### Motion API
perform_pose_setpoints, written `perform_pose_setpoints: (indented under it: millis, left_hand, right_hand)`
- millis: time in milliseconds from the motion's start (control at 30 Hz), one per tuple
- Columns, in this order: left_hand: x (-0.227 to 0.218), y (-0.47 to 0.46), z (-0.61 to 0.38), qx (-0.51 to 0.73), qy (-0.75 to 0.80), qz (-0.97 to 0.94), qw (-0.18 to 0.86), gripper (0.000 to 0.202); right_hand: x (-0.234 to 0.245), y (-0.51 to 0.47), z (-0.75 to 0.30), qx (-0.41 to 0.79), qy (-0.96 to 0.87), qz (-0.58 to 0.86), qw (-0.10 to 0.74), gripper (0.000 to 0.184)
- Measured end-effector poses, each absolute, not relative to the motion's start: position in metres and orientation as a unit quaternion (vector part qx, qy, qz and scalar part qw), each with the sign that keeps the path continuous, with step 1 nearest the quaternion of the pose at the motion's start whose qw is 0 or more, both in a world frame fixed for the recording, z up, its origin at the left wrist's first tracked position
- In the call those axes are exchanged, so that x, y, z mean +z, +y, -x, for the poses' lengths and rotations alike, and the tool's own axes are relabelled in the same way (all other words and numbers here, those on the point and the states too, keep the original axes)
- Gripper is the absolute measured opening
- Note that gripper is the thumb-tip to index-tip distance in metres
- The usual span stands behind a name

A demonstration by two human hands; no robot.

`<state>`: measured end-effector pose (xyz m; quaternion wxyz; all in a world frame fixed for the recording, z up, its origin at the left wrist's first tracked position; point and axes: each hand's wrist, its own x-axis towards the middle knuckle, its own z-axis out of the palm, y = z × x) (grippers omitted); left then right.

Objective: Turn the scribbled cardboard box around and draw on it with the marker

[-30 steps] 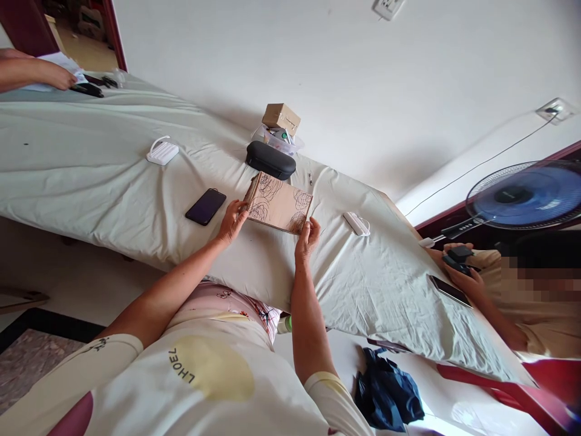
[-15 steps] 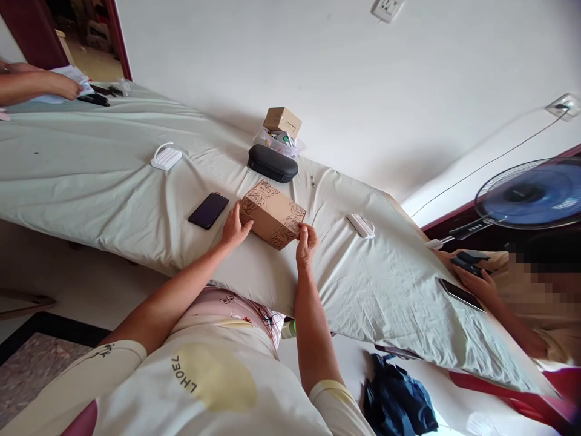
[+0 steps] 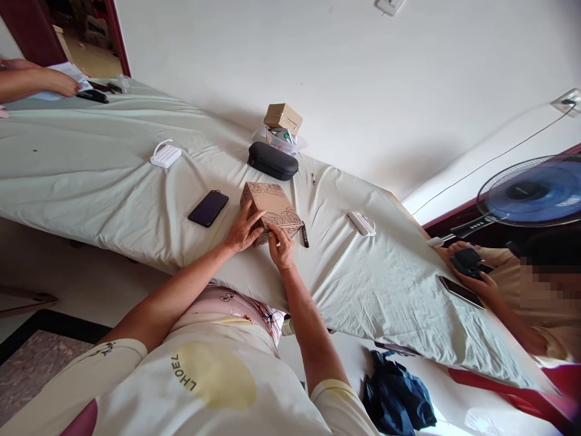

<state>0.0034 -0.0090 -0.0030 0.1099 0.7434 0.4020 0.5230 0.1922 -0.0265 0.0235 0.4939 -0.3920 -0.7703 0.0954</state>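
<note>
Spreading beneath everything, a pale, wrinkled cloth [image 3: 113,133] is covering the work surface, and a white wall [image 3: 218,54] is rising behind it. From the patterned cardboard box [image 3: 272,200], which is sitting near the middle of the view, a black case [image 3: 273,161] is lying close by at twelve o'clock, with a plastic tub [image 3: 296,146] and a small brown carton [image 3: 282,118] farther beyond. A dark phone [image 3: 209,208] is lying at nine, a white gadget [image 3: 166,155] at ten. A fan [image 3: 524,191] is standing well out at three; a dark blue bag [image 3: 397,393] is slumping below the table edge between four and five. The left hand [image 3: 244,231] is coming in from eight, touching the cardboard box with thumb and fingers spreading apart. The right hand [image 3: 280,246] is touching the near edge between five and six, its fingers bending; whether they are clamping the cardboard, I cannot tell.
</note>
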Motion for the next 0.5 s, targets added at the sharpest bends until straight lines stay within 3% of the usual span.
perform_pose_setpoints:
  millis: [133,500]
  left_hand:
    - [-0.001,-0.010,-0.003,0.512,0.405,-0.749,0.110,0.077]
    - [-0.006,-0.003,-0.002,0.525,0.420,-0.730,0.127,0.062]
  right_hand:
    - [0.024,-0.022,-0.195,0.095,-0.750,0.405,0.515,0.039]
    - [0.027,-0.004,-0.231,0.088,-0.640,0.505,0.572,0.041]
